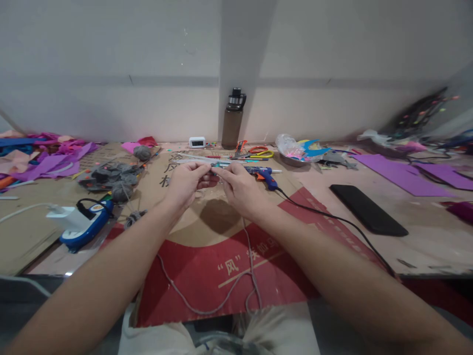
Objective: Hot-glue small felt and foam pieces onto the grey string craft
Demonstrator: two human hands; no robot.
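My left hand [188, 181] and my right hand [240, 188] meet over the cardboard sheet, fingertips almost touching. Both are closed in a pinch on a small teal piece [214, 166], mostly hidden by the fingers, so its kind is unclear. Grey yarn [248, 246] runs down from below my right hand and loops over the red part of the cardboard [177, 281]. Just beyond my right hand lies a blue glue gun [269, 178] with an orange trigger, its black cord trailing to the right.
Scissors [263, 152] and a dark bottle [232, 123] stand or lie toward the wall. On the left are a blue power strip [86, 227], a grey yarn ball [121, 191] and felt scraps [55, 160]. A bowl [295, 157], black phone [367, 209] and purple sheet [399, 175] lie right.
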